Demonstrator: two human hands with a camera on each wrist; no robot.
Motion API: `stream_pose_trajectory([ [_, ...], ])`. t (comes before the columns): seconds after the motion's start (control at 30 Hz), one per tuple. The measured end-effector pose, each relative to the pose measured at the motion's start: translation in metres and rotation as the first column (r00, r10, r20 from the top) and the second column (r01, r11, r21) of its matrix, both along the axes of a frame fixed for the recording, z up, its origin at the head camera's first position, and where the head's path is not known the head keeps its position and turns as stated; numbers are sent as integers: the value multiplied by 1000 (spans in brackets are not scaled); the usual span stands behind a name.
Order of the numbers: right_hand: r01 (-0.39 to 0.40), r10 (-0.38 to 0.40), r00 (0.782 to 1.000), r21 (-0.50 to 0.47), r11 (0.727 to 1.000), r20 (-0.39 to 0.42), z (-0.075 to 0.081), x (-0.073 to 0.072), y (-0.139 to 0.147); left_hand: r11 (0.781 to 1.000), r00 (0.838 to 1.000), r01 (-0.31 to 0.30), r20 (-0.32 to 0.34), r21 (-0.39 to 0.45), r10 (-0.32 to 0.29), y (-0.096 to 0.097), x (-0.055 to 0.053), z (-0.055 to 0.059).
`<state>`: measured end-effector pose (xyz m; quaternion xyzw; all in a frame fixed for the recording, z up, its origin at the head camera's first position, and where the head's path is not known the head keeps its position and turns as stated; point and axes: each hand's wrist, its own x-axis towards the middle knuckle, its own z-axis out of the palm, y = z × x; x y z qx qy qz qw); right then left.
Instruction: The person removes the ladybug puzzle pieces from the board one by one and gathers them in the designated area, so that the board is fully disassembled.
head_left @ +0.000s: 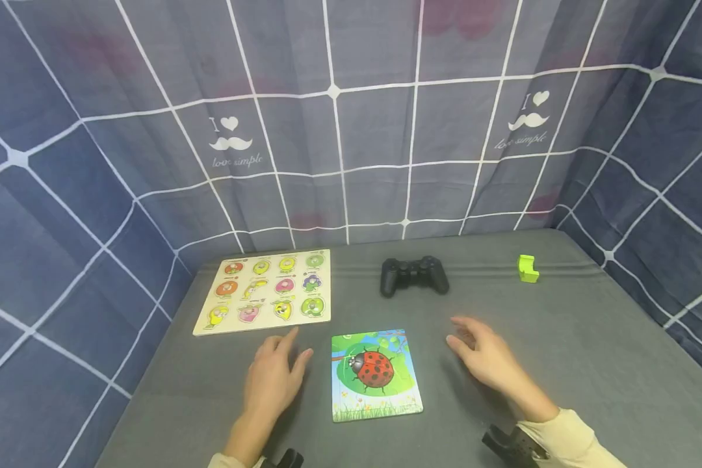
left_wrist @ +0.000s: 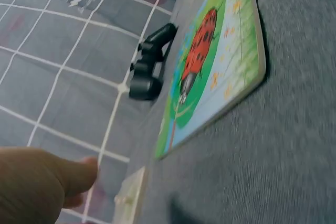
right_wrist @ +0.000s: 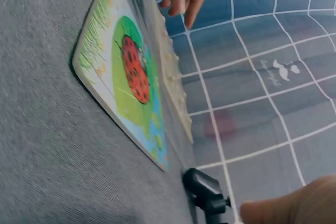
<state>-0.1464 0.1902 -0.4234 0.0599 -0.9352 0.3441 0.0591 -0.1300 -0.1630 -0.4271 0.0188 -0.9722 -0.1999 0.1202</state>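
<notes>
Between the two hands a square ladybug puzzle [head_left: 377, 376] lies flat on the grey cloth. My left hand [head_left: 273, 377] is just left of it, fingers relaxed, its fingertips near the lower edge of a wooden fruit puzzle board [head_left: 269, 291]. On the other side, my right hand [head_left: 487, 359] hovers with loosely bent fingers and holds nothing. In the left wrist view the left thumb [left_wrist: 68, 179] shows apart from the ladybug puzzle [left_wrist: 210, 61]. The right wrist view has the right thumb [right_wrist: 294, 205] at its lower right, away from the puzzle [right_wrist: 126, 72].
Behind the ladybug puzzle sits a black game controller [head_left: 413, 275]. A small lime-green, notched piece [head_left: 527, 268] stands at the back right. Checked curtain [head_left: 374, 130] with white lines hangs along the back and sides of the grey table [head_left: 567, 351].
</notes>
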Motion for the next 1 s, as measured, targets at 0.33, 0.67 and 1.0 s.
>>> stream_pose_trajectory([
  [0.33, -80, 81, 993, -17, 997, 83, -11, -11, -22, 959, 952, 272, 123, 74, -279, 34, -18, -9],
  [0.67, -124, 123, 991, 14, 992, 60, -24, -28, -42, 908, 900, 390, 143, 153, -411, 58, -47, -16],
  [1.0, -125, 123, 992, 72, 990, 31, -25, -40, -60, 885, 872, 435, 165, 168, -460, 78, -58, -18],
])
